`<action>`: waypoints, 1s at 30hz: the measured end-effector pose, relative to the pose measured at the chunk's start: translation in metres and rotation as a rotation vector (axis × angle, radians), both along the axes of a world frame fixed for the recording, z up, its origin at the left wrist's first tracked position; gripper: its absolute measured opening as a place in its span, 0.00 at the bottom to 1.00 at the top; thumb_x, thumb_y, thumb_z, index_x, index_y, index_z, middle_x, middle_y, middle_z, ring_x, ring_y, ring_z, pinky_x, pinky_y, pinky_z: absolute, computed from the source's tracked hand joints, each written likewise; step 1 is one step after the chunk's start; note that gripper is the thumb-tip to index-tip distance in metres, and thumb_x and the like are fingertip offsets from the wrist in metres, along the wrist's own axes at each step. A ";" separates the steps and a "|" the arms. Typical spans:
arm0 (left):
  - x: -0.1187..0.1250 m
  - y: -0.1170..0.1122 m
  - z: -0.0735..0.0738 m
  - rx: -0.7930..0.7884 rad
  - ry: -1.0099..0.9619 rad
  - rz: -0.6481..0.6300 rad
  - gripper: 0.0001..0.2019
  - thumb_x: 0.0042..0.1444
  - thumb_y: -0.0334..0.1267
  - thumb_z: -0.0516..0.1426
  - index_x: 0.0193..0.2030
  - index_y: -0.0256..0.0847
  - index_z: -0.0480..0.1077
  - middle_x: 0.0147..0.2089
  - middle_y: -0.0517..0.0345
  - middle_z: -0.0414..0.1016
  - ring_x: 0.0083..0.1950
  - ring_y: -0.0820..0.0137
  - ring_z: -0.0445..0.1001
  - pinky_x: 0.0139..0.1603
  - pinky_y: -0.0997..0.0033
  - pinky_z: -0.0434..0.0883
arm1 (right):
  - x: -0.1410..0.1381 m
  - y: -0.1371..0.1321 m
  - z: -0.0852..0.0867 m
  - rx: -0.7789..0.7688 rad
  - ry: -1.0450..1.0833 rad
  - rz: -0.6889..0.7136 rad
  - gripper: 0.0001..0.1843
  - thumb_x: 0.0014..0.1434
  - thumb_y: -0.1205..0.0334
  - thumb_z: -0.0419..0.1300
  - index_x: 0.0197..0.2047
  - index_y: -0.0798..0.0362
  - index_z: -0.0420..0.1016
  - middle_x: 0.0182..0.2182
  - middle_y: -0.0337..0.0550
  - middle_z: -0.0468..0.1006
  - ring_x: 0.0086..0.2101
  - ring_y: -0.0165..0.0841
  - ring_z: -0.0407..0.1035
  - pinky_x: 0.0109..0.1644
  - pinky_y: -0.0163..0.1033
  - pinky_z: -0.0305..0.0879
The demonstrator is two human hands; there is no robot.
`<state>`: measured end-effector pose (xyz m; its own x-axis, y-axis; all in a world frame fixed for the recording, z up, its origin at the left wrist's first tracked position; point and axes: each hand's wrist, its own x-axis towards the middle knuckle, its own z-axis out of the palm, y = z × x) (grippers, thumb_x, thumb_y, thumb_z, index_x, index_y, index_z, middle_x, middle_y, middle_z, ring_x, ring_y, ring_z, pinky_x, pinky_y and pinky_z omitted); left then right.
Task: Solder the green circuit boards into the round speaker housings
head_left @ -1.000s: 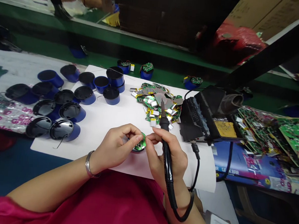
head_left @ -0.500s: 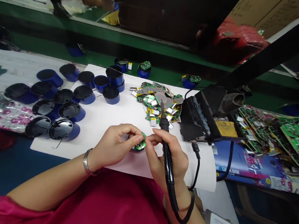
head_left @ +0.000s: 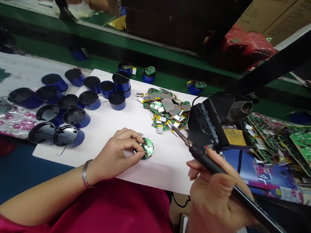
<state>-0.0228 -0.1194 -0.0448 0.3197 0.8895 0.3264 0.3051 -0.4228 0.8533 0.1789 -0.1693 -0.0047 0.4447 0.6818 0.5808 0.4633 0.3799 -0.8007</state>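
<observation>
The left hand (head_left: 123,149) is above the white paper (head_left: 168,170), its thumb and forefinger pinching the near left edge of a round green board (head_left: 148,148). The board sits at the front of the paper, face up, with a dark rim showing under it. A metal bracelet (head_left: 85,173) circles the left wrist.

The right hand (head_left: 216,197) is well apart from the board, at the paper's right edge. Its fingers are closed around the black handle of an iron (head_left: 204,157), which slants up and left. The tip points at a heap (head_left: 169,105) of green boards and silver batteries; whether it touches any of them, I cannot tell.

Just right of the heap stands a black iron stand (head_left: 206,128) with a yellow sponge (head_left: 233,135) in its tray. More boards (head_left: 306,143) are stacked farther right, beside a blue box (head_left: 257,175).

Blue cups (head_left: 78,117) with black insides crowd the left of the paper, some tilted; two are stacked. Behind, three more cups on the green bench (head_left: 103,62) carry boards. At the upper left, another person's arm (head_left: 99,2) shows.
</observation>
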 end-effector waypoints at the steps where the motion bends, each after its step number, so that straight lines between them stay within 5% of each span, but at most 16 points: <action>1: 0.000 0.000 -0.001 -0.012 -0.011 -0.010 0.04 0.57 0.30 0.61 0.31 0.40 0.76 0.42 0.52 0.77 0.48 0.63 0.75 0.54 0.58 0.69 | 0.001 -0.001 0.002 0.021 0.027 -0.018 0.18 0.65 0.52 0.58 0.45 0.58 0.80 0.25 0.42 0.79 0.21 0.32 0.72 0.21 0.38 0.65; 5: -0.004 0.000 0.001 -0.102 -0.112 -0.112 0.04 0.62 0.33 0.58 0.36 0.40 0.74 0.40 0.55 0.78 0.45 0.67 0.76 0.53 0.62 0.69 | 0.003 -0.006 0.005 0.014 -0.050 -0.143 0.10 0.57 0.58 0.67 0.38 0.56 0.80 0.26 0.40 0.78 0.22 0.32 0.73 0.25 0.40 0.69; 9: -0.010 0.000 0.004 -0.152 -0.090 -0.166 0.06 0.65 0.34 0.55 0.38 0.41 0.72 0.36 0.59 0.77 0.39 0.71 0.74 0.44 0.69 0.69 | 0.003 -0.009 0.000 -0.064 -0.221 -0.149 0.12 0.54 0.61 0.70 0.42 0.54 0.80 0.32 0.42 0.81 0.30 0.36 0.77 0.33 0.42 0.74; 16: -0.012 0.003 0.003 0.066 0.137 -0.112 0.05 0.62 0.30 0.58 0.35 0.41 0.73 0.31 0.62 0.75 0.36 0.72 0.70 0.45 0.67 0.64 | 0.006 -0.013 -0.006 -0.050 -0.395 -0.009 0.10 0.57 0.64 0.66 0.44 0.51 0.78 0.32 0.41 0.81 0.29 0.35 0.77 0.32 0.39 0.74; 25: 0.000 0.000 -0.007 0.002 0.078 -0.036 0.07 0.57 0.27 0.60 0.31 0.41 0.77 0.41 0.55 0.74 0.44 0.67 0.73 0.49 0.63 0.68 | -0.007 -0.021 0.013 0.013 -0.281 0.131 0.07 0.54 0.73 0.63 0.34 0.53 0.69 0.21 0.33 0.70 0.20 0.27 0.66 0.25 0.36 0.64; 30: 0.002 0.001 -0.006 0.007 0.087 -0.015 0.07 0.55 0.27 0.60 0.29 0.41 0.77 0.40 0.55 0.74 0.44 0.67 0.74 0.50 0.62 0.70 | -0.004 -0.026 0.022 -0.074 -0.370 0.355 0.12 0.51 0.78 0.61 0.37 0.54 0.67 0.21 0.33 0.66 0.21 0.26 0.62 0.24 0.34 0.59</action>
<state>-0.0207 -0.1182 -0.0507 0.3605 0.8822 0.3030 0.3713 -0.4337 0.8210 0.1744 -0.1948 0.0168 -0.0473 0.7986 0.6001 0.5731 0.5137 -0.6385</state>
